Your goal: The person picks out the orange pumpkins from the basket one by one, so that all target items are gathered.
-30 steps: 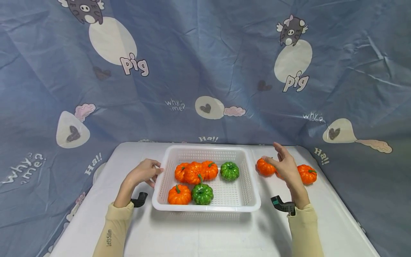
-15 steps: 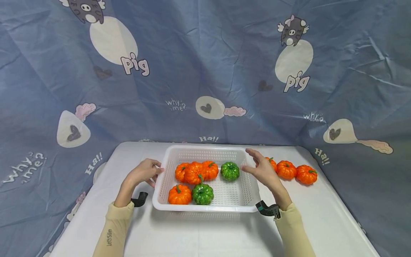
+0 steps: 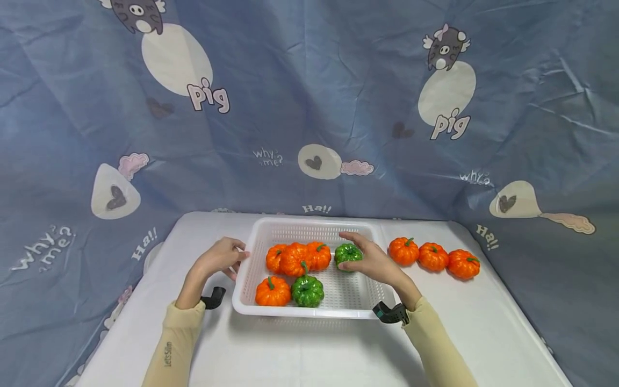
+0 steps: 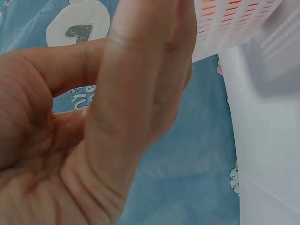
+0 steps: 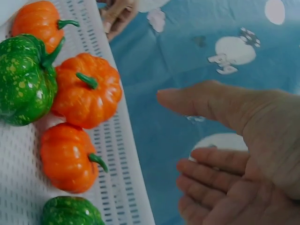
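My left hand [image 3: 221, 257] is at the left rim of a white perforated basket [image 3: 314, 313], thumb tip touching it, fingers relaxed; the left wrist view shows this hand [image 4: 126, 89] beside the basket wall [image 4: 220, 28]. Over the basket's right part, my right hand [image 3: 379, 264] spreads thumb and fingers around a green pumpkin [image 3: 347, 250] without visibly gripping it. The basket also holds several orange pumpkins [image 3: 273, 292] and a second green one [image 3: 308, 292]. In the right wrist view the right hand [image 5: 234, 154] stands apart from the pumpkins [image 5: 87, 91], holding nothing.
Three orange pumpkins [image 3: 433, 257] sit in a row on the white table [image 3: 309, 355], right of the basket. A blue printed cloth [image 3: 271, 107] stands behind the table and along its sides.
My right hand has moved left from above the row of orange pumpkins to the green pumpkin in the basket. The left hand stays at the rim.
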Available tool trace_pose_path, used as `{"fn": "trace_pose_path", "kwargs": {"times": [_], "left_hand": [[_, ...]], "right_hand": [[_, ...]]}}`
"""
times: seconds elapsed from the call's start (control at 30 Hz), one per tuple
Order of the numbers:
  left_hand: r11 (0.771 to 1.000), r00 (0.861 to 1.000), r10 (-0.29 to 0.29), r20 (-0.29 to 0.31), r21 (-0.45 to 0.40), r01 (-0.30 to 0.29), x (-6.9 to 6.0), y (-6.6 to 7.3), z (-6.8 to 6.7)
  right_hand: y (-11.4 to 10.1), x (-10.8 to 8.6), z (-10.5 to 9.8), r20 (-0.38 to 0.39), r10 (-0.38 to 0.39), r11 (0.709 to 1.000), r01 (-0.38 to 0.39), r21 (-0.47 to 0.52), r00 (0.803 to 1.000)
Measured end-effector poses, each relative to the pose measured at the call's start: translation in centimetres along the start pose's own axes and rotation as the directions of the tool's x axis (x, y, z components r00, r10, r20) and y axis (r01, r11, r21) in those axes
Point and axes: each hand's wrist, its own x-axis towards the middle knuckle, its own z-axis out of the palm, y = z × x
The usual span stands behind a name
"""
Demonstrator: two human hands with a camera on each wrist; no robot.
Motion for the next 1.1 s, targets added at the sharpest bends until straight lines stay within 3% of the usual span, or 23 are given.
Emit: {"fn": "trace_pose_path", "kwargs": {"times": [0.13,0.27,0.4,0.77,1.1], "left_hand": [[1.000,1.000,-0.001,0.001,0.002,0.001,0.0,0.1,0.0],[1.000,1.000,-0.013,0.002,0.005,0.013,0.0,0.1,0.0],[1.000,1.000,-0.016,0.004,0.002,0.016,-0.1,0.0,0.1],[1.000,1.000,0.016,0.016,-0.015,-0.016,0.1,-0.1,-0.1],[1.000,1.000,0.008,0.019,-0.019,-0.008,-0.1,0.1,-0.1]], "right_hand": [[-0.4,0.9,0.4,0.093,-0.078,0.995,0.083,-0.054,0.993],[-0.8,2.1,1.1,0.205,-0.133,0.986,0.151,-0.074,0.970],[-1.2,3.4,1.8,0.296,-0.152,0.976,0.190,-0.104,0.943],[-1.2,6.2,4.1,0.431,-0.126,0.963,0.215,-0.164,0.893],[0.0,7.6,6.5,0.411,-0.078,0.970,0.163,-0.177,0.908]]}}
